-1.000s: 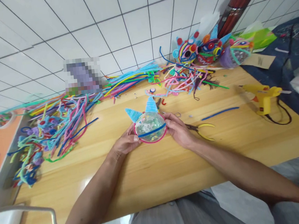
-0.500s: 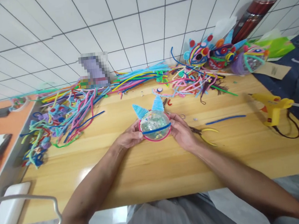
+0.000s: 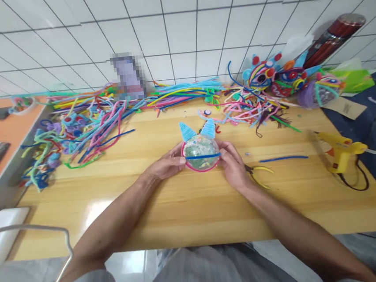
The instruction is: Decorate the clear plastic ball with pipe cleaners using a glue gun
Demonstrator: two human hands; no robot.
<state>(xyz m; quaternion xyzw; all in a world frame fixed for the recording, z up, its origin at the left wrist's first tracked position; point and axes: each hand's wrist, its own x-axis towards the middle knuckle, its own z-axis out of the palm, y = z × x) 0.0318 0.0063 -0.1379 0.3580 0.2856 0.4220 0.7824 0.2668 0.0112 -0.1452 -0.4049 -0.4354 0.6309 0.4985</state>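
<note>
Between my two hands is a clear plastic ball (image 3: 200, 148) with small bright bits inside. Two light blue pointed ears (image 3: 197, 130) stand on its top, and a pink band runs round its edge. Across its front lies a dark blue pipe cleaner (image 3: 203, 156). My left hand (image 3: 170, 162) grips the ball's left side, thumb at the pipe cleaner's left end. On the other side my right hand (image 3: 232, 161) is closed on the ball, fingers at the strip's right end. Yellow-handled pliers (image 3: 261, 174) lie just right of my right hand, partly covered by it.
A yellow glue gun (image 3: 340, 150) and a loose blue pipe cleaner (image 3: 283, 159) lie to the right. Piles of coloured pipe cleaners (image 3: 106, 118) line the back and left. Decorated balls (image 3: 258, 76) and a red flask (image 3: 336, 38) stand at the back right.
The camera view has turned and levelled, shifting the scene. Both hands still hold the ball, and the blue strip across it now looks more level.
</note>
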